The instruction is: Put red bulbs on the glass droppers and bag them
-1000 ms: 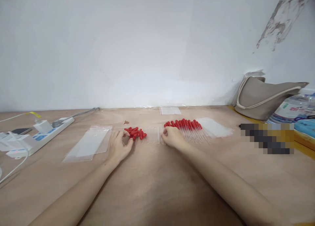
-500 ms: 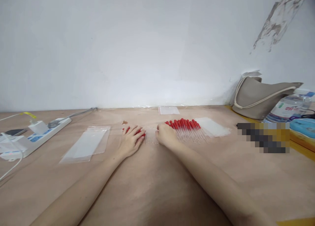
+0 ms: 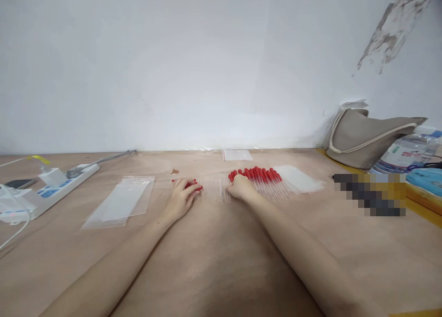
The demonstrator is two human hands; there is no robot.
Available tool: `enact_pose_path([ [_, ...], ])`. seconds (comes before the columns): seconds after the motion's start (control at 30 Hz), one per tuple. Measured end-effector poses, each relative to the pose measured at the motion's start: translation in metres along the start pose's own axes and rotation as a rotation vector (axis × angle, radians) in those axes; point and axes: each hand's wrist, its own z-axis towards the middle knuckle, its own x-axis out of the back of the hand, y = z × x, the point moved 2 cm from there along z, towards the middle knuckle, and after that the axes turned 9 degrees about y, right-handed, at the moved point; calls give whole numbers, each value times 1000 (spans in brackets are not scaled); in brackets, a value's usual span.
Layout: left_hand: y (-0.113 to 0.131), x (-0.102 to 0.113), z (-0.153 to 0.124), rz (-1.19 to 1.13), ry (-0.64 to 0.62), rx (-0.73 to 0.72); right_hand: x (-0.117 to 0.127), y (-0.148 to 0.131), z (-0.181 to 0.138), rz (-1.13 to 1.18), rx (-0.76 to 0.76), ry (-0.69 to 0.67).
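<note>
A bunch of clear droppers with red rubber bulbs lies across the middle of the brown table, bulbs to the left. My left hand rests flat on those red bulbs, fingers stretched over them. My right hand is curled at the glass-tip end of the same bunch, fingers bent against it. Just right of that hand a larger row of red-bulbed droppers lies fanned out.
Clear zip bags lie to the left, another stack to the right, one bag by the wall. A power strip with chargers sits far left. A grey bag, a water bottle and a blurred patch are right.
My left hand slid from beside the red bulbs onto them, covering them. My right hand pushed in toward the bunch's tips, then drew back slightly to the right.
</note>
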Motion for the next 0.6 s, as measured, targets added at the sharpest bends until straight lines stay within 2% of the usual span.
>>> enact_pose_path([
  [0.6, 4, -2, -1, 81, -72, 25, -6, 4, 3, 83, -43, -33],
])
